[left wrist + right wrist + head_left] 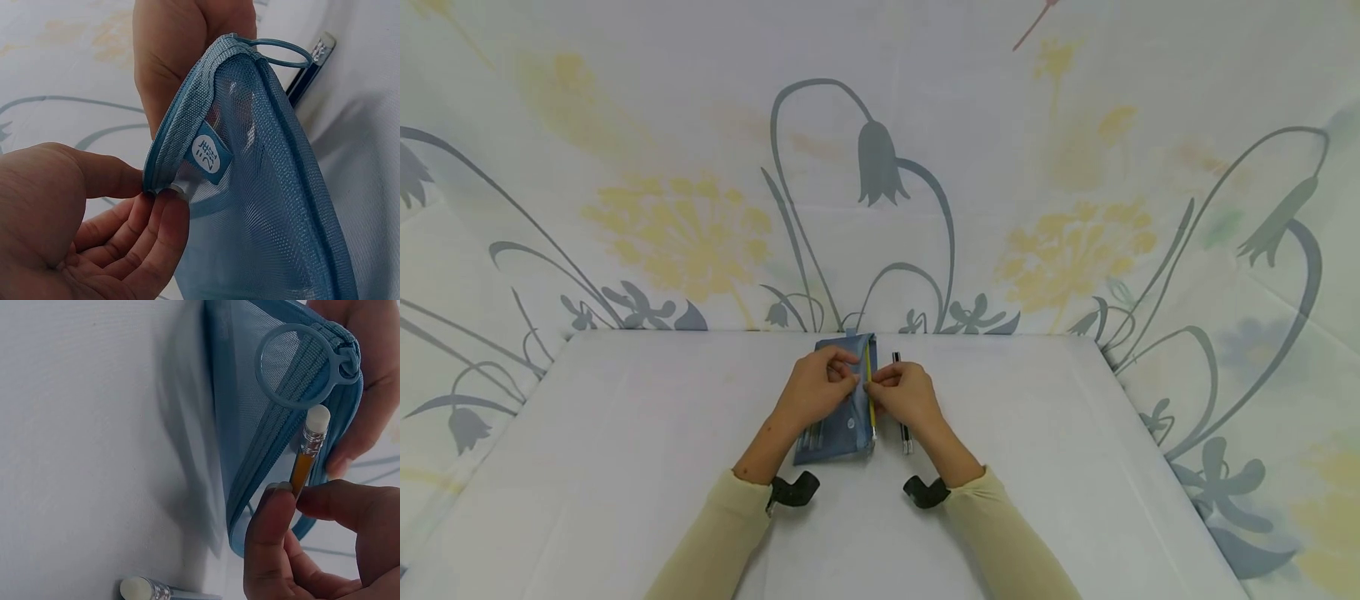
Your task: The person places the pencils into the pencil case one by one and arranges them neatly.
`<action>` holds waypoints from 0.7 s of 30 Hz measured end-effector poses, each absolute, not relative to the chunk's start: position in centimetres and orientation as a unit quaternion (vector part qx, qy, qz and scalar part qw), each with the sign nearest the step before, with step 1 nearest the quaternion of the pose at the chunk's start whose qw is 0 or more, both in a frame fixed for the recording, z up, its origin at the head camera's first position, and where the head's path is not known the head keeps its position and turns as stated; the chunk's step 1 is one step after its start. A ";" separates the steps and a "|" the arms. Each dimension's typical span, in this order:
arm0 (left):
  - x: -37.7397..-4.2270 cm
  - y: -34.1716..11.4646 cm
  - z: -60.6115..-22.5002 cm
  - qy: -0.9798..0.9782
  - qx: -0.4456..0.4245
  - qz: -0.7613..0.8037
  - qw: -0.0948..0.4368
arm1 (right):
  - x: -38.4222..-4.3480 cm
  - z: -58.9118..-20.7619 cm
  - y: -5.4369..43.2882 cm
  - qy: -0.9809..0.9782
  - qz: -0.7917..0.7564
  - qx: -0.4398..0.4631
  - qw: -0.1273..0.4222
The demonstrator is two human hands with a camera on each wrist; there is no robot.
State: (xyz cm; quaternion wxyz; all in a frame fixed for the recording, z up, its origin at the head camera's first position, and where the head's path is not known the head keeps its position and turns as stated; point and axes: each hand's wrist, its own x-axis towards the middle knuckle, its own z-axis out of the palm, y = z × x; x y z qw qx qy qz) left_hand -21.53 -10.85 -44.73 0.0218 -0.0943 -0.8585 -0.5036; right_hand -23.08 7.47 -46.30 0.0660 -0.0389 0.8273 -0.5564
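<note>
A blue mesh zip pouch [835, 446] stands on the white table with its zipped edge open. My left hand [820, 387] pinches the rim of that opening between thumb and fingers, beside a small white-lettered label [209, 153]. With thumb and index finger, my right hand [908, 393] pinches a yellow pencil [305, 461] near its white eraser end. The pencil lies along the pouch's opening; its far end is hidden in the right wrist view. A ring-shaped zipper pull [265, 375] hangs by the eraser.
Dark pencils [906, 442] with white erasers lie on the table just right of the pouch. Slender shapes show faintly through the mesh at its lower left. A flower-patterned curtain [700, 233] rises behind the table's back edge.
</note>
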 end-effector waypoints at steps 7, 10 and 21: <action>-21.4 -10.8 -44.6 -0.859 -0.094 -0.503 0.022 | -22.9 -46.2 7.2 0.831 -0.553 -0.043 0.045; -21.4 -10.8 -44.5 -0.859 -0.095 -0.503 0.023 | -22.9 -46.2 7.0 0.831 -0.553 -0.045 0.035; -21.3 -10.8 -44.6 -0.857 -0.100 -0.506 0.022 | -22.9 -47.1 6.6 0.827 -0.560 -0.052 0.020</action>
